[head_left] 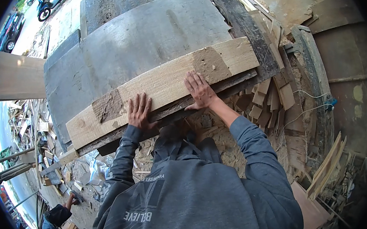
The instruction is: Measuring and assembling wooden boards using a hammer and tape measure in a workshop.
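A long, pale wooden plank (164,85) lies along the near edge of a grey-topped workbench (139,40). Two darker, rougher patches cross the plank, one toward its left end and one toward its right. My left hand (140,112) rests flat on the plank's near edge beside the left patch, fingers spread and pointing away from me. Farther right, my right hand (200,90) lies flat on the same edge just below the right patch, its thumb stretched out to the left. Neither hand grips anything. A dark, worn board edge shows beneath the plank.
Wood offcuts (272,94) are piled against the bench's right side. At the far right stands a brown panel wall (348,67). Scrap wood and a pale plastic bag (98,170) litter the ground at left. Another person (56,221) is at lower left, and a motorbike (46,9) stands beyond.
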The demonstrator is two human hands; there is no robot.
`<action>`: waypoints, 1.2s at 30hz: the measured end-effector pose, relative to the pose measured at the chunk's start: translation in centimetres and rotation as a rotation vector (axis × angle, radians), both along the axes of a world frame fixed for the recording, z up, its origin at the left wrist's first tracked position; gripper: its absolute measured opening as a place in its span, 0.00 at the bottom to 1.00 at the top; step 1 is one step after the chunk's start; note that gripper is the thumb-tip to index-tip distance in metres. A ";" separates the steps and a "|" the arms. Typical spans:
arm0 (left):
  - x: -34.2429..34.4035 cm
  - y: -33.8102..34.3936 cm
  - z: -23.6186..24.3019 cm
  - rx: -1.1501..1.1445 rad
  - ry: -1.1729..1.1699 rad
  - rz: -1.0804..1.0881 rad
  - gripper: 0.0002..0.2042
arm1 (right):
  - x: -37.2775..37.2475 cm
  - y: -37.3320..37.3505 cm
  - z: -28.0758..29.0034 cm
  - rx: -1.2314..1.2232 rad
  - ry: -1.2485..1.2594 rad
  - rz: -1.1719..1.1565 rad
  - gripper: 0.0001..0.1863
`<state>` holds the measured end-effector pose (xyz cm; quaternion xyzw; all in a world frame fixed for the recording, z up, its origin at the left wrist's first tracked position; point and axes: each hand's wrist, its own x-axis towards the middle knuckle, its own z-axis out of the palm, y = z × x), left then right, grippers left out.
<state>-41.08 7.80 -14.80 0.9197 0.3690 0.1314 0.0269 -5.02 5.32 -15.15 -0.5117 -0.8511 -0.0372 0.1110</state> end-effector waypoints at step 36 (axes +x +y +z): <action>1.4 -1.7 -1.7 0.104 0.038 0.015 0.57 | 1.1 -0.8 -3.1 0.061 0.054 0.075 0.72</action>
